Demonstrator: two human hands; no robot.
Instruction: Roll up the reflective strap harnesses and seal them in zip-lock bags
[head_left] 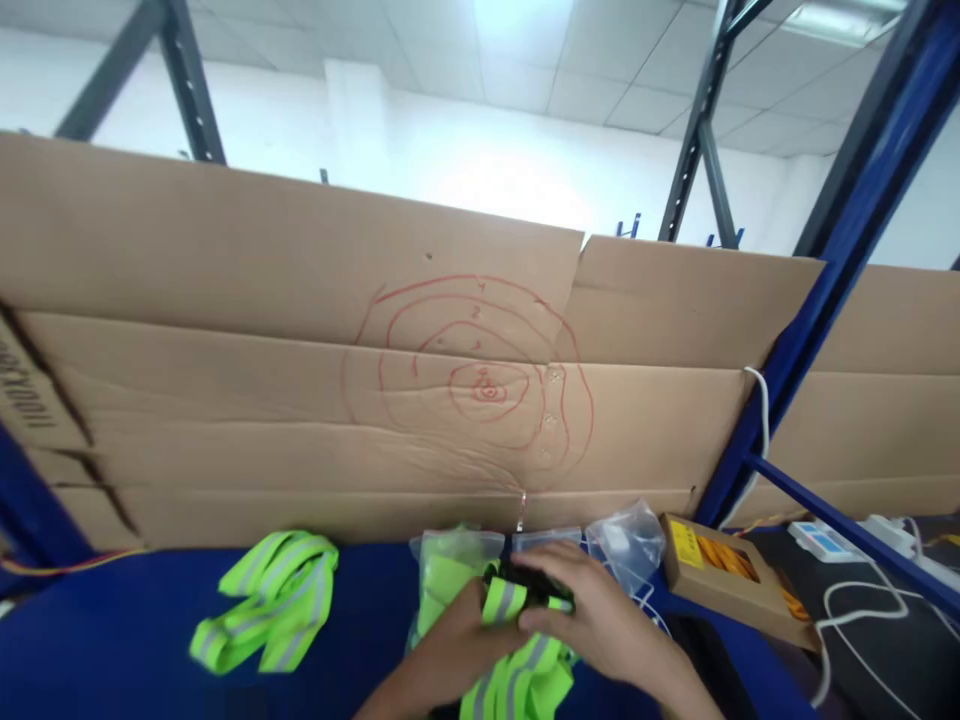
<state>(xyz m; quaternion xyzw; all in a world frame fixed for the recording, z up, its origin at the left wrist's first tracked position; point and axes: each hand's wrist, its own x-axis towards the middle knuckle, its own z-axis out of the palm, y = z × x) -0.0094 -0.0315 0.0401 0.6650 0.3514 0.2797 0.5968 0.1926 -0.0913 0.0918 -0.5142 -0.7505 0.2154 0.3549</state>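
Bunched neon-green reflective strap point(536, 675) with a grey stripe is gripped between my two hands at the bottom centre. My left hand point(469, 645) closes round its left side. My right hand point(604, 620) curls over the top, thumb and fingers on a black piece point(534, 582) joined to the strap; its exact kind is partly hidden by the fingers. Behind my left hand lies a clear plastic bag point(439, 560) with neon-green material in it. A second neon-green reflective strap point(281, 600) rests loosely folded on the blue surface to the left.
Cardboard panels point(225, 390) with red hand-drawn rings rise behind the blue table point(135, 630). Clear plastic bags point(628, 540) lie beyond my right hand. Rightward are a cardboard box point(739, 580) with orange items, a blue upright post point(787, 370) and white cables point(832, 620).
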